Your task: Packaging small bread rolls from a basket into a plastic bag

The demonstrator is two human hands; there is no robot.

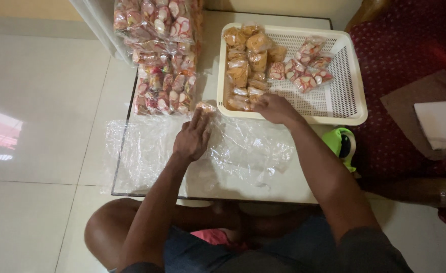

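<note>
Left hand: palm down, fingers extended and close together, fingertips resting on a small clear packet of snacks that lies at the far edge of a large clear plastic bag; no closed grasp visible, the hand pressing rather than clutching. Right hand: reaching over the near rim of a cream plastic basket, fingers curled down among the orange snack packets stacked along the basket's left side; whether the fingers have closed on a packet cannot be told, as the hand covers them. Clear plastic bag: spread flat and wrinkled across the near half of a low glass-topped table, beneath both forearms, its left edge overhanging the table. Basket: perforated, rectangular, set on the far right part of the table, its near rim touching the bag's far edge. Contents, left side: orange packets in a tall column; contents, centre and far right: small packets of red-and-white snacks, loosely heaped, the right part of the basket floor bare. Beside the basket, to the left: large sealed bags of red-and-white snacks, piled and extending beyond the table's far edge. Right of the table, just below the basket corner: a green and white object, partly hidden by the right forearm. Far right: dark red patterned fabric with white paper lying on it. Floor: pale tile.
</note>
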